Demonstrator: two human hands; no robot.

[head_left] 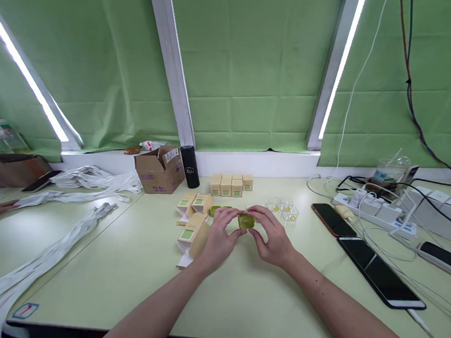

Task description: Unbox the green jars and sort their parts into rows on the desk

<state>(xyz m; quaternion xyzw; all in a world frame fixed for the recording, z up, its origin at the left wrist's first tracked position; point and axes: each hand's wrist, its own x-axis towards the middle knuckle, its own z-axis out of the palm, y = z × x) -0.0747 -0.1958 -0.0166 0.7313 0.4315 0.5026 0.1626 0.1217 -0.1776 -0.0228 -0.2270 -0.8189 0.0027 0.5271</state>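
While flap-open kraft boxes [199,234] are sitting to the left, I am pinching a small olive-green tray [246,221] mid-table between my left hand [222,239] and right hand [270,237], fingers closed on its edges. I am apparently steadying it; any shift is likely calling for light, even pressure.

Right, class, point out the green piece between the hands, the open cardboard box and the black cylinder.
Green piece [246,221]: head view, middle of its visible face.
Open cardboard box [154,175]: head view, front wall.
Black cylinder [189,168]: head view, middle of its side.
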